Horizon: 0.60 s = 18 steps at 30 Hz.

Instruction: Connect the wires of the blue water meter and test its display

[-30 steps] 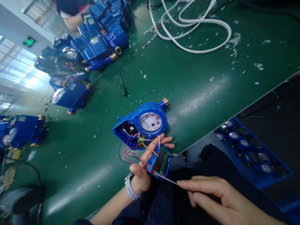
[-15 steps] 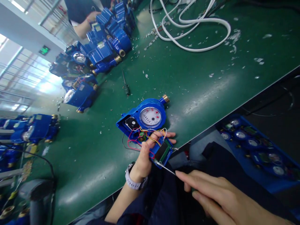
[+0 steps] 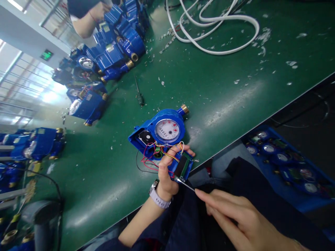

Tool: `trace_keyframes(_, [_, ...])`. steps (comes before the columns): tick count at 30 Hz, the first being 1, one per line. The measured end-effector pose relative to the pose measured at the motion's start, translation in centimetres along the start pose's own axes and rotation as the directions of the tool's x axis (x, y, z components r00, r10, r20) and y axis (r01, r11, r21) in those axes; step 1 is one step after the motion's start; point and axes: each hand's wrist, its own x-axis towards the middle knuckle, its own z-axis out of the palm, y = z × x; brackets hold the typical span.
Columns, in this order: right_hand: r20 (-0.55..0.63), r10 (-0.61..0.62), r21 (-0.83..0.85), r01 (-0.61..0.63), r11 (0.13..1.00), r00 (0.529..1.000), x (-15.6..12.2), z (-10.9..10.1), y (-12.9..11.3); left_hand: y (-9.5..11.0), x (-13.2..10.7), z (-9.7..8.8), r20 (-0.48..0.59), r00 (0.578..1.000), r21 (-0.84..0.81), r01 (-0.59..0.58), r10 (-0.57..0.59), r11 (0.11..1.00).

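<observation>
My left hand (image 3: 167, 170) is closed round a blue meter cover (image 3: 188, 168) with a green circuit board and dark display in it. Thin red, yellow, white and black wires run from the cover to a blue water meter (image 3: 167, 115), which lies on the bench with its dial up and its side compartment uncovered. My right hand (image 3: 230, 212) grips a screwdriver (image 3: 187, 184); its metal shaft shows, while the handle is hidden in the fingers. The screwdriver's tip is at the lower corner of the cover, close to my left thumb.
Another screwdriver (image 3: 139, 96) lies on the green bench (image 3: 99, 181). Blue water meters (image 3: 110, 55) are heaped at the back left, near another person's arm (image 3: 86, 24). A white cable (image 3: 222, 52) loops at the back. Below the bench edge, a blue crate (image 3: 293, 195) holds several meters.
My left hand and the cover have shifted and tilted slightly, the wrist moving right. The screwdriver's tip stays at the cover's corner. The other person's hand has moved up a little.
</observation>
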Motion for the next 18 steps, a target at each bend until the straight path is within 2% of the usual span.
trace_keyframes(1, [-0.009, -0.089, -0.067, 0.088, 0.994, 0.996, 0.0, 0.2, 0.0, 0.0, 0.0, 0.2, -0.031, 0.999, -0.023, 0.003, -0.004, 1.0])
trace_keyframes(2, [-0.015, -0.121, -0.085, 0.12, 0.989, 0.992, 0.1, 0.5, 0.1, 0.0, 0.1, 0.5, -0.058, 0.998, -0.039, 0.002, -0.004, 0.999])
trace_keyframes(7, [-0.102, 0.062, 0.074, -0.055, 0.996, 0.993, -0.1, 2.3, 0.8, 0.0, 0.2, 1.1, -0.109, 0.994, -0.042, -0.023, 0.019, 0.999])
trace_keyframes(8, [-0.109, 0.033, 0.062, -0.026, 0.998, 0.993, -0.2, 2.5, 1.1, 0.0, 0.2, 1.2, -0.118, 0.993, -0.04, -0.027, 0.022, 0.999])
trace_keyframes(10, [-0.102, -0.131, -0.055, 0.126, 0.99, 0.986, -0.2, 2.5, 1.7, -0.1, 0.2, 1.1, -0.131, 0.991, -0.044, -0.034, 0.028, 0.998])
trace_keyframes(12, [-0.094, -0.322, -0.235, 0.294, 0.927, 0.942, 0.0, 2.3, 2.3, -0.2, 0.1, 1.1, -0.139, 0.99, -0.055, -0.044, 0.036, 0.998])
trace_keyframes(14, [-0.096, -0.413, -0.306, 0.369, 0.878, 0.905, 0.3, 2.1, 2.7, -0.2, 0.1, 1.0, -0.146, 0.989, -0.066, -0.047, 0.037, 0.997])
trace_keyframes(15, [-0.102, -0.402, -0.265, 0.365, 0.892, 0.91, 0.5, 2.1, 2.6, -0.3, 0.1, 1.0, -0.147, 0.988, -0.064, -0.048, 0.038, 0.997])
trace_keyframes(18, [-0.079, -0.234, -0.016, 0.234, 0.972, 0.969, 1.0, 2.2, 2.2, -0.2, 0.2, 1.1, -0.15, 0.988, -0.057, -0.049, 0.04, 0.997])
